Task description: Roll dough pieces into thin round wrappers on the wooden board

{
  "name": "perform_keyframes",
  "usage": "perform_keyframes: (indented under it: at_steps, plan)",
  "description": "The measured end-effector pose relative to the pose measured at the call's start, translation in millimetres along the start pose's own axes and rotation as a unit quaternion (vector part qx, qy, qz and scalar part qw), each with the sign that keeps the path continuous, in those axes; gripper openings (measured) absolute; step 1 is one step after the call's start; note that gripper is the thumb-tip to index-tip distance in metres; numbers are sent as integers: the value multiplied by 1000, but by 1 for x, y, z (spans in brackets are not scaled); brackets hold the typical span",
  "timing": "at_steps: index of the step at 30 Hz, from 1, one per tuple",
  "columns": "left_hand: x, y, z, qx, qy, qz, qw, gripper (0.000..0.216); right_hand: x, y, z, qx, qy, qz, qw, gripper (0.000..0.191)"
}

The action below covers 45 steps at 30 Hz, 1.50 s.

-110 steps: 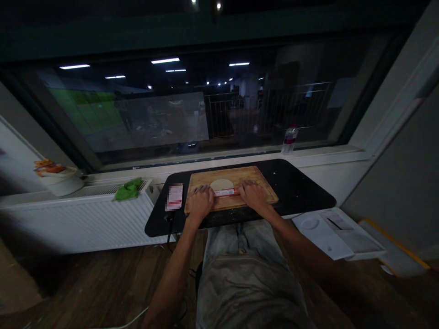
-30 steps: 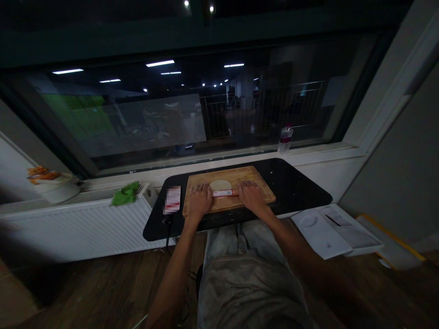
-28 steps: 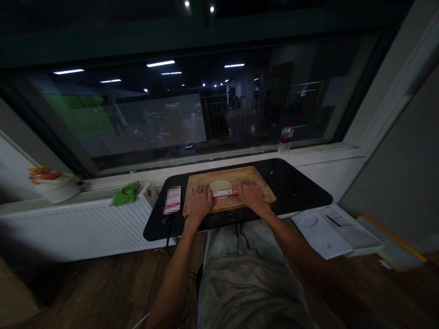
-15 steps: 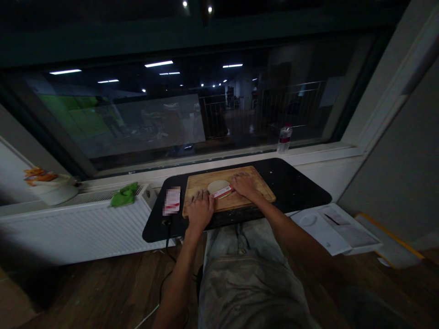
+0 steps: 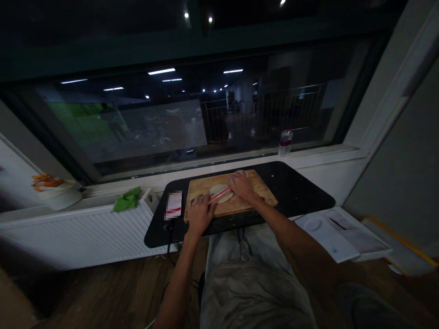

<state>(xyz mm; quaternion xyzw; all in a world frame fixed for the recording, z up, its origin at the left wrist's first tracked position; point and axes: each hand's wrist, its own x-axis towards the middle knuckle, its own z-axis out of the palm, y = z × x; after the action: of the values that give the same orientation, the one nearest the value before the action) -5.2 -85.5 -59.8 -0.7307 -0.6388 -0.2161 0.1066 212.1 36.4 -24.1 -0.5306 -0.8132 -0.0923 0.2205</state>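
A flat round of pale dough (image 5: 216,188) lies on a wooden cutting board (image 5: 201,183). Across its middle, slightly slanted, rests a thin rolling pin (image 5: 220,194) with red and white markings. My left hand (image 5: 200,212) covers the pin's near-left end, fingers curled over it. The other end, farther right, is under my right hand (image 5: 242,185), whose fingers also bend over the pin. Both hands hide the pin's ends. Dough shows on either side of the pin.
The board sits on a black table (image 5: 291,187). Left of it lies a blurred white and red packet (image 5: 173,204). A bottle (image 5: 285,142) stands on the windowsill. A green cloth (image 5: 126,199) and white bowl (image 5: 61,196) are by the radiator (image 5: 85,233); a white box (image 5: 343,233) is at right.
The pin has rolled a little away from my body, from the dough's near part to its middle, and its printed label has turned. Both hands moved with it. The view has shifted slightly.
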Motion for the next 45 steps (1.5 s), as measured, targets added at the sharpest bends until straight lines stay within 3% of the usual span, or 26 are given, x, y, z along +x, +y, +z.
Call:
perform_keyframes:
  at_steps: [6,13,18,24,26,29,33,38,45]
  plan:
    - [33,-16,-1,-9,-20,-8,1000,48,-4,0,1,22,-12,-12,1000,47]
    - [76,-7,12,-26,-1,-79,997,44,-11,2,-5,52,-33,-3,998,35]
    - [73,-8,20,-80,92,-116,986,49,-9,6,3,90,-54,-21,994,36]
    - [68,-10,12,-67,126,-242,960,47,-7,8,11,88,-36,-17,995,37]
    - [68,-9,12,-68,85,-211,971,41,-7,8,10,79,-21,3,997,38]
    - [67,-6,15,-79,-1,-73,994,41,-6,10,10,65,-5,38,997,42]
    - [64,-1,20,-85,-57,49,994,52,-6,13,13,53,13,63,997,45]
    - [63,-2,22,-96,-101,106,984,74,-6,11,13,56,18,60,996,44]
    - [67,-7,24,-158,-105,125,974,71,-7,8,9,63,17,64,996,43]
